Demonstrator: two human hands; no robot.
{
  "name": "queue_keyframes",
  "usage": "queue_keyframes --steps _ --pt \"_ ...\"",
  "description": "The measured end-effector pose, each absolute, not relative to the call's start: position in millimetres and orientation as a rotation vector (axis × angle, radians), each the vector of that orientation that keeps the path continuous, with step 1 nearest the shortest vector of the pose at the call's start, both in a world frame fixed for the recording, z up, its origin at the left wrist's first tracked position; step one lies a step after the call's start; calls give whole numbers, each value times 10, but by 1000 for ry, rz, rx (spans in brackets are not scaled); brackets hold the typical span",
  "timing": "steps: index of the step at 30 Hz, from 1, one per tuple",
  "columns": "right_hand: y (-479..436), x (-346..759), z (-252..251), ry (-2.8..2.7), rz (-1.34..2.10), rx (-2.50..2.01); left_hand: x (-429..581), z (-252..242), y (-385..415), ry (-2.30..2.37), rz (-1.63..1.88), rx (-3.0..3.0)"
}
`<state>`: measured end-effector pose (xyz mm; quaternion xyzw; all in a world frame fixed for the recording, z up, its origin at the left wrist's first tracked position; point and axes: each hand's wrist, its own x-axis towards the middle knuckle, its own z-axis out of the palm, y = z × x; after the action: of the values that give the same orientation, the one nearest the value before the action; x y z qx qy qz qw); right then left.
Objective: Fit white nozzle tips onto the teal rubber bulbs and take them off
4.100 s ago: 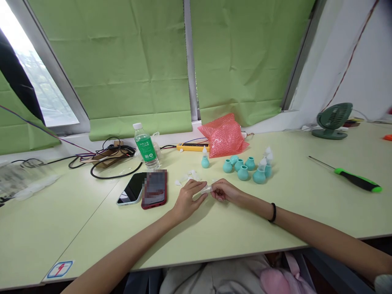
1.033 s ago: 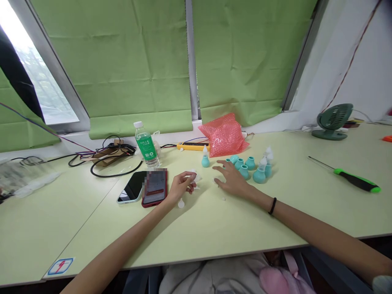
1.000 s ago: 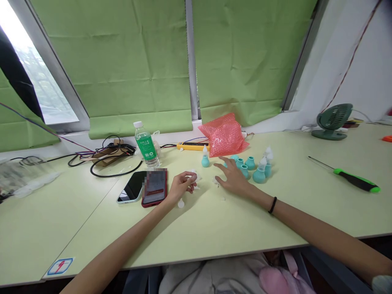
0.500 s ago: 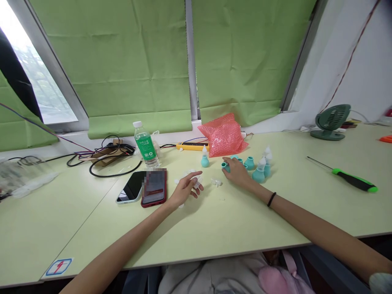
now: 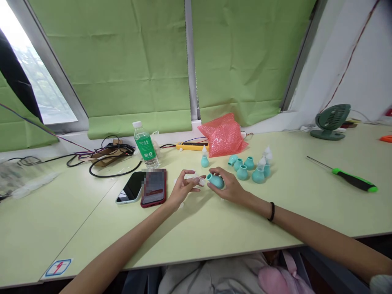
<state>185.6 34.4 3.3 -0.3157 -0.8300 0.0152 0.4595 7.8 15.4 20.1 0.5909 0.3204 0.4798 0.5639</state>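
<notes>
My right hand (image 5: 229, 186) grips a teal rubber bulb (image 5: 215, 181), tilted with its open neck toward the left. Close to that neck, my left hand (image 5: 181, 190) pinches a small clear plastic nozzle (image 5: 200, 181) between its fingers. A narrow gap seems to separate the two pieces. To the right of my right hand stand several loose teal bulbs (image 5: 242, 172), one of them on its side. Bulbs fitted with clear pointed tips (image 5: 259, 171) are beside them, and another bulb with a tip (image 5: 205, 158) stands farther back. More clear pieces lie partly hidden behind my left hand.
Two phones (image 5: 154, 188) lie left of my left hand, with a water bottle (image 5: 145, 145) behind them. At the back are a red bubble-wrap bag (image 5: 223, 136) and a yellow power strip (image 5: 192, 146). A screwdriver (image 5: 352, 179) and a green fan (image 5: 330, 122) are at the right.
My right hand has drawn a teal bulb out of the group, leftward and toward me. My left hand has turned the clear nozzle toward the bulb's neck.
</notes>
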Motion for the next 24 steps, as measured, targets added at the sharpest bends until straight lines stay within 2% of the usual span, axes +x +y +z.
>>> queue_keyframes --steps 16,24 --pt "228 1801 -8 -2186 -4 -826 123 183 118 690 1168 1413" --pt "307 1851 -57 -2204 -220 -864 95 151 151 811 1073 1487"
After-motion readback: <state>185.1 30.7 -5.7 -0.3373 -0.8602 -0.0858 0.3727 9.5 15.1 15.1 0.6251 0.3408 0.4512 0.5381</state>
